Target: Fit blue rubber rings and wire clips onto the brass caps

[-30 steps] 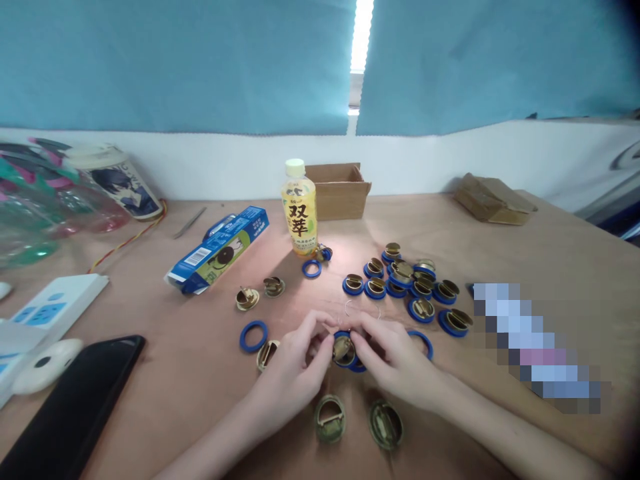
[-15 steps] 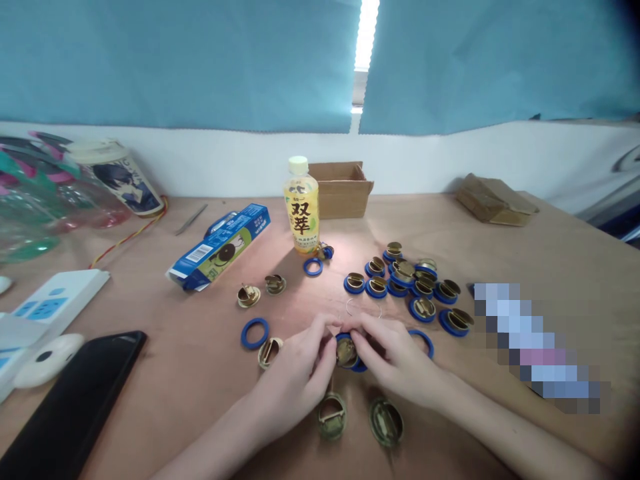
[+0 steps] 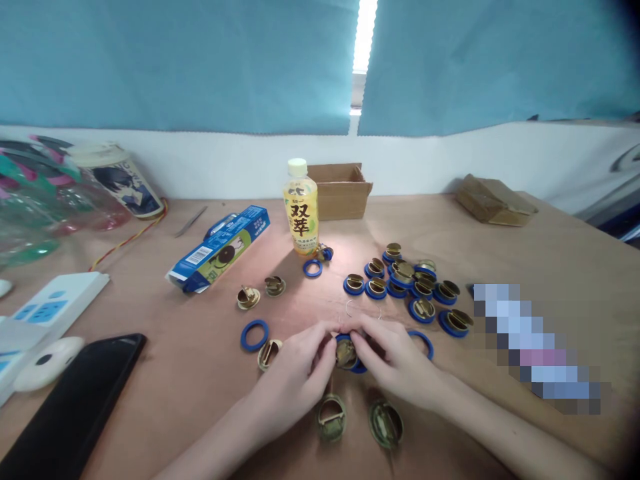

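Both hands meet low in the middle, fingers bent round a round brass-coloured metal piece (image 3: pixel 345 353) with a blue ring at its edge. My left hand (image 3: pixel 305 363) pinches its left side, and my right hand (image 3: pixel 390 357) grips the right side. Fingers partly cover the piece. Just beyond the fingertips a thin, clear wire-like loop (image 3: pixel 349 307) shows faintly. Nearer to me lie two brass pieces without blue rings, one on the left (image 3: pixel 331 418) and one on the right (image 3: pixel 386 423). Another bare piece (image 3: pixel 271 355) sits beside my left hand. A loose blue ring (image 3: pixel 423 343) is partly behind my right hand.
Several blue-ringed brass pieces (image 3: pixel 397 287) cluster right of centre. A loose blue ring (image 3: pixel 255 335) lies left. A drink bottle (image 3: pixel 301 213) stands before an open cardboard box (image 3: pixel 343 200). A blue carton (image 3: pixel 223 250), a black phone (image 3: pixel 75 407) and a blurred-out object (image 3: pixel 535 350) flank the work.
Almost nothing differs. Both hands keep their grip on the ringed brass piece, with only very slight finger movement, and the camera view has shifted a little.
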`<state>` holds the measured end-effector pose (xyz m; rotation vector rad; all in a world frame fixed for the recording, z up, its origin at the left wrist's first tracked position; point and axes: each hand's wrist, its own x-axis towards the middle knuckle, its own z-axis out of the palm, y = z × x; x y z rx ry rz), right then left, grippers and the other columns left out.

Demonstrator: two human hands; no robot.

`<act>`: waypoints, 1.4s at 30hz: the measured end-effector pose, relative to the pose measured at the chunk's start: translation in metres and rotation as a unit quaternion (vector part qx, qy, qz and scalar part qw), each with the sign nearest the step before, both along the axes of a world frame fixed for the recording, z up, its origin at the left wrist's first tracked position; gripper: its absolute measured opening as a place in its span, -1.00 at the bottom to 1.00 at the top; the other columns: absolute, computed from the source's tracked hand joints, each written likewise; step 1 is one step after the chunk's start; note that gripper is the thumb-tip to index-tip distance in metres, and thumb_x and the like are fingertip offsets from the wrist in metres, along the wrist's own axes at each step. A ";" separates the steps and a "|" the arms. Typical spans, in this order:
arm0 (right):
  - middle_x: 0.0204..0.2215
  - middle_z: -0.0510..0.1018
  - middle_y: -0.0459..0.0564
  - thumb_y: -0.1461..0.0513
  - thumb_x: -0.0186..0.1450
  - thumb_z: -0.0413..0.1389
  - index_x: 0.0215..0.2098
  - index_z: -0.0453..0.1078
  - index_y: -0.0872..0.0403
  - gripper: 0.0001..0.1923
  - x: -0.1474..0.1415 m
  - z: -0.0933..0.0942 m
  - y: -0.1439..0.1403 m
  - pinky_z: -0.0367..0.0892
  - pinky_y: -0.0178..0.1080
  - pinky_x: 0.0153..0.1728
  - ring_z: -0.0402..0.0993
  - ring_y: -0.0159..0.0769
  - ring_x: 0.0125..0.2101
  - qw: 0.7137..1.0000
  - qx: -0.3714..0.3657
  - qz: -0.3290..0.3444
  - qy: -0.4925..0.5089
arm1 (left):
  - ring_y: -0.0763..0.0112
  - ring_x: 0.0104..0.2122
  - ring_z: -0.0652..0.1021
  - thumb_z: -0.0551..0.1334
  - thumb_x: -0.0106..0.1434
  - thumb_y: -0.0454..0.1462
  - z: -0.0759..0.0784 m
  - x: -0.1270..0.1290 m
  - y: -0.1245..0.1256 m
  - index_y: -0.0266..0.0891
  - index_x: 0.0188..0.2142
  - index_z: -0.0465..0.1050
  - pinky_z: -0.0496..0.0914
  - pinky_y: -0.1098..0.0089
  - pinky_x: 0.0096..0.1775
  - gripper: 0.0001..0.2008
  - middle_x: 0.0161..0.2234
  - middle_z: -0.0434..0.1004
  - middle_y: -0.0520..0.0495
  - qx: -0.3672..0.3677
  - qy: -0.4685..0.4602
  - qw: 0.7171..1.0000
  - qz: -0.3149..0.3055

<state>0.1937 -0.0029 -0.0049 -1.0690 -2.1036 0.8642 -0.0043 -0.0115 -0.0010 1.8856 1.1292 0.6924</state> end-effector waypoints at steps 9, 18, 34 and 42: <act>-0.45 0.50 -0.13 0.36 0.40 0.00 -0.12 0.45 0.06 -0.79 -0.001 0.000 0.001 0.26 -0.35 -0.40 0.41 -0.38 -0.47 1.000 0.000 -0.007 0.013 | 0.27 -0.25 0.61 0.10 0.43 -0.32 0.001 -0.001 0.002 -0.19 -0.12 0.51 0.40 0.37 -0.21 -0.80 -0.21 0.65 -0.05 -0.022 0.015 0.999 0.022; -0.51 0.44 -0.17 0.34 0.41 0.00 -0.16 0.43 0.07 -0.83 -0.003 0.000 0.000 0.21 -0.37 -0.49 0.32 -0.42 -0.55 0.999 -0.004 -0.021 0.028 | 0.30 -0.33 0.57 0.10 0.42 -0.31 -0.002 0.000 0.001 -0.22 -0.19 0.48 0.35 0.39 -0.28 -0.82 -0.29 0.61 -0.04 -0.026 0.009 0.999 0.038; -0.49 0.42 -0.15 0.28 0.41 0.04 -0.29 0.39 0.08 -0.88 0.000 0.001 0.000 0.19 -0.34 -0.42 0.36 -0.40 -0.47 1.000 0.003 -0.019 0.024 | 0.43 -0.55 0.49 0.08 0.44 -0.16 -0.019 0.003 0.005 -0.21 -0.19 0.33 0.40 0.45 -0.45 -0.82 -0.50 0.41 0.10 -0.121 -0.193 0.968 0.107; -0.46 0.43 -0.15 0.31 0.42 0.01 -0.27 0.37 0.07 -0.88 -0.002 0.000 -0.001 0.17 -0.34 -0.41 0.33 -0.39 -0.46 0.999 0.007 0.000 0.032 | 0.44 -0.59 0.52 0.09 0.45 -0.11 -0.021 0.003 0.006 -0.21 -0.14 0.32 0.40 0.49 -0.49 -0.79 -0.56 0.43 0.13 -0.125 -0.208 0.965 0.103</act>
